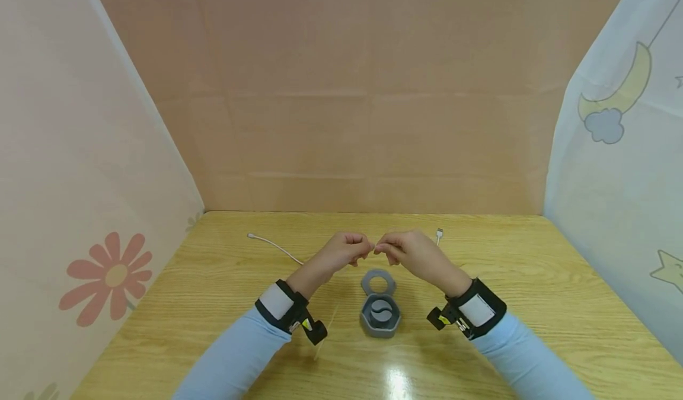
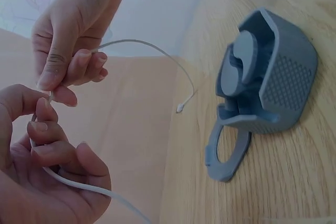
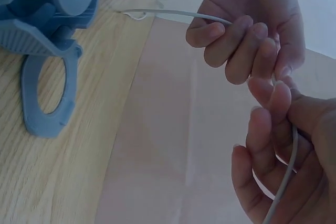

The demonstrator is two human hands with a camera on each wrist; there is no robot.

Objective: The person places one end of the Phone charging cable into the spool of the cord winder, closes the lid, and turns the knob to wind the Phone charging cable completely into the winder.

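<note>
Nearest the person, two light blue sleeves [image 1: 235, 352] ended in black wrist straps, each strap carrying a camera. Just beyond the straps, a grey hexagonal case [image 1: 380, 316] stood on the wooden table [image 1: 533, 305] between the forearms, its ring-shaped lid [image 1: 377, 282] folded open on the far side and lying flat on the tabletop. Above and just behind the case, the left hand [image 1: 341, 250] and the right hand [image 1: 408, 250] met fingertip to fingertip, raised clear of the table. Both hands pinched a thin white cable [image 2: 142, 45] between thumb and curled fingers; the wrist views showed the cable running through each palm. From the left hand, the cable trailed away to the left across the table, ending in a small connector [image 1: 251, 234]. A second connector [image 1: 440, 233] lay on the table just beyond the right hand. Farthest back stood a plain beige wall [image 1: 373, 92], flanked by a flower-printed panel [image 1: 80, 210] on the left and a moon-and-star-printed panel [image 1: 619, 151] on the right.
</note>
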